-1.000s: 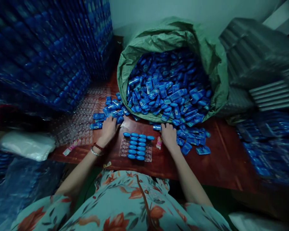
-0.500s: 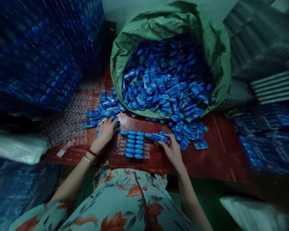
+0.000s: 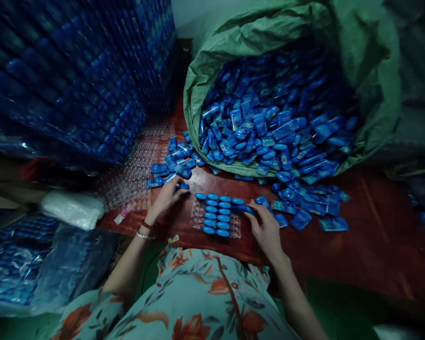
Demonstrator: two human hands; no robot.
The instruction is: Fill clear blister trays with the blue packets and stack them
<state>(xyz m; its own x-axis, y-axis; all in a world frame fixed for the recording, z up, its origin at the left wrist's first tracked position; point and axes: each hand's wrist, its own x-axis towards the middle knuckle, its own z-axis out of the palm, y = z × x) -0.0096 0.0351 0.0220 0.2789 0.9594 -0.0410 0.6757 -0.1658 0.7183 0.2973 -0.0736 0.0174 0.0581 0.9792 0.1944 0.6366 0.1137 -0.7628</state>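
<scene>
In front of me on the table lies a clear plastic tray (image 3: 234, 227) with rows of oval cells. Shiny blue oval packs (image 3: 217, 212) fill its two middle columns and part of its far row. My right hand (image 3: 265, 225) pinches a small blue pack (image 3: 243, 208) at the tray's right side, just below the far row. My left hand (image 3: 168, 196) is closed on another small blue pack (image 3: 184, 186), left of the tray's far corner. Beside that hand is a loose pile of blue packs (image 3: 177, 158).
A large green sack (image 3: 194, 89) lies open towards me, heaped with blue packs that spill onto the table (image 3: 322, 259) at right. Clear empty trays (image 3: 141, 165) lie at left, before tall stacks of filled trays (image 3: 102, 89). A white plastic bag (image 3: 72, 208) is at the left edge.
The view has swung left. My left hand has drawn back from the pile with a pack in its fingers. My right hand has brought its pack to the tray and turned it label side away.
</scene>
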